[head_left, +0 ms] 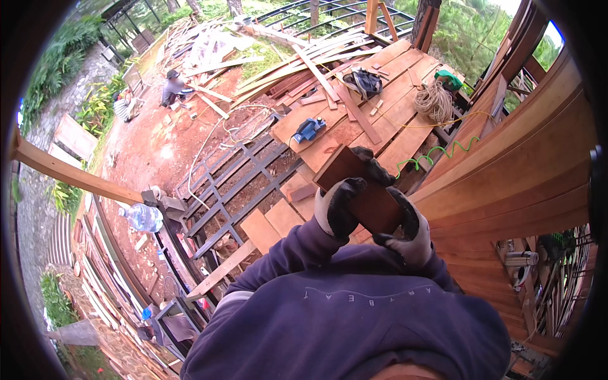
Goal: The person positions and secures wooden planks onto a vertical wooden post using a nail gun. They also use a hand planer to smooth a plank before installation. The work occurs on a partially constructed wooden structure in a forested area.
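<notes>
Grip of the left hand (pixel 340 206) and right hand (pixel 408 231), both gloved, clamps a dark wooden board (pixel 380 212) between them; should either palm loosen, the board could slip and drop through the open metal frame (pixel 256 166) left of the grip.

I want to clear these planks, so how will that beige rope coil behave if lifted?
The rope coil will probably sag and flop, as its strands lie in curved loops. Where those loops overlap, it may tangle. Its many turns suggest noticeable weight.
</notes>
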Demonstrator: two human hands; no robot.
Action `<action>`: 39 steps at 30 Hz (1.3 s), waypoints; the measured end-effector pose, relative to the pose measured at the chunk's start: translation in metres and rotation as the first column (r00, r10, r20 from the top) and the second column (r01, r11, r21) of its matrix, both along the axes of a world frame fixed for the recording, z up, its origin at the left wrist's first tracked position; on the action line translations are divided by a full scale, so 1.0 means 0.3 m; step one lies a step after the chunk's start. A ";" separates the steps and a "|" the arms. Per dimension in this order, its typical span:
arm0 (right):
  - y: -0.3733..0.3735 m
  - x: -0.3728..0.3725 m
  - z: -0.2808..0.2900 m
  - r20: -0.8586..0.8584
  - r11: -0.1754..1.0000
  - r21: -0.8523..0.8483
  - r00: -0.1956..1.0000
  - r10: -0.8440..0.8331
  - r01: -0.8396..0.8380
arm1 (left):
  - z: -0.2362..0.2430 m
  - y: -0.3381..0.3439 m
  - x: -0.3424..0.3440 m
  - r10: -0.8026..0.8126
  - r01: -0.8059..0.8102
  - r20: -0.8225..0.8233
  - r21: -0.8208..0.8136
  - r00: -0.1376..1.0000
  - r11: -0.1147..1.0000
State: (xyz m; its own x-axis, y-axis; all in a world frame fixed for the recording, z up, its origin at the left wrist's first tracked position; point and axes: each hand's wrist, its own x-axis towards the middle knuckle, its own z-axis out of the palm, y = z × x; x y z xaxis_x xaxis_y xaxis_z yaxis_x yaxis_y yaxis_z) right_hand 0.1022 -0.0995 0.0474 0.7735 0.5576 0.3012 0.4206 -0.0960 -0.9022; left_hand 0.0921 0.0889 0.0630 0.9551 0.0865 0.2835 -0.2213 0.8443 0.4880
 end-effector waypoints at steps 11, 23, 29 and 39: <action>-0.016 0.071 -0.137 -0.724 0.793 0.549 0.623 0.295 0.263 | -0.075 0.084 0.011 -0.012 0.020 -0.223 0.035 0.975 0.999; -0.042 0.313 -0.328 -0.799 0.951 0.304 0.561 0.216 0.066 | -0.300 0.326 -0.021 0.021 0.406 -0.657 0.491 0.754 0.771; -0.002 0.322 -0.727 -0.848 0.983 0.004 0.520 0.100 -0.182 | -0.672 0.359 -0.188 0.102 0.379 -0.780 0.408 0.617 0.831; 0.183 0.310 -1.848 -0.366 0.314 -0.899 0.917 -0.157 -0.305 | -1.488 0.446 -0.441 0.635 0.574 -0.560 0.790 0.532 0.216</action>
